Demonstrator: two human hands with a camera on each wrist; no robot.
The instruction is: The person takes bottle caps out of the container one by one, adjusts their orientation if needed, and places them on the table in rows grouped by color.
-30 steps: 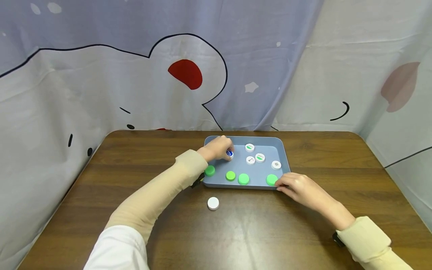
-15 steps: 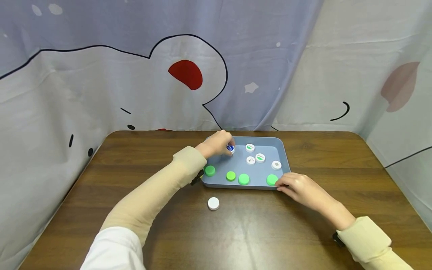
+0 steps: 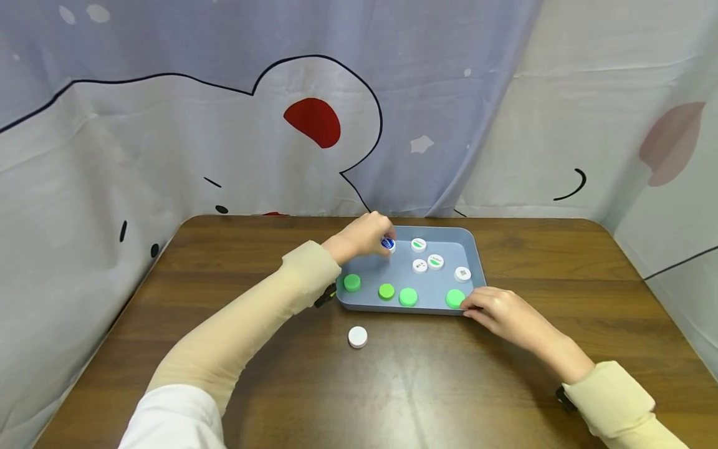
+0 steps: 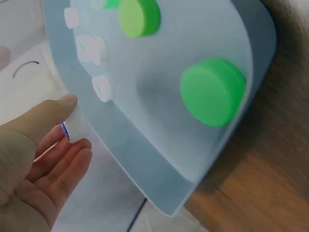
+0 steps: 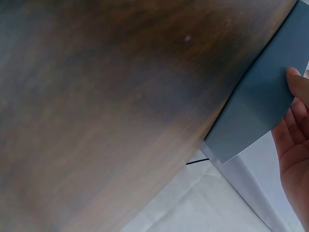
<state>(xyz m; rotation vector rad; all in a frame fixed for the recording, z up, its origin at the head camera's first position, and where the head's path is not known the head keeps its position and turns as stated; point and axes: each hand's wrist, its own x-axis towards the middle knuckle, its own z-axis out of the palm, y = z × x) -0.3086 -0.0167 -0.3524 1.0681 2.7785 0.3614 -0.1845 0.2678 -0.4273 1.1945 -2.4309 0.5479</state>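
Note:
My left hand [image 3: 366,236] is over the back left part of a blue-grey tray [image 3: 402,310]. Between thumb and fingers it pinches a white bottle cap with a blue top [image 3: 389,244], whose white side [image 4: 77,126] shows beyond the thumb in the left wrist view. My right hand [image 3: 501,316] grips the tray's front right corner, thumb on the outer wall [image 5: 260,96] and fingers over the rim. Inside the tray, a light green cap [image 3: 455,299] lies right by those fingertips. White caps with printed tops, one of them with a green mark [image 3: 435,262], lie toward the back right.
Along the tray's front lie more green caps, among them a dark green cap [image 3: 352,282] and a yellow-green cap [image 3: 386,292]. One plain white cap [image 3: 358,337] sits on the brown wooden table [image 3: 314,386] before the tray. A patterned curtain [image 3: 235,143] hangs behind the table.
My left hand has moved a little back and to the right with the blue-topped cap, toward the tray's rear edge. The right hand keeps its grip on the corner.

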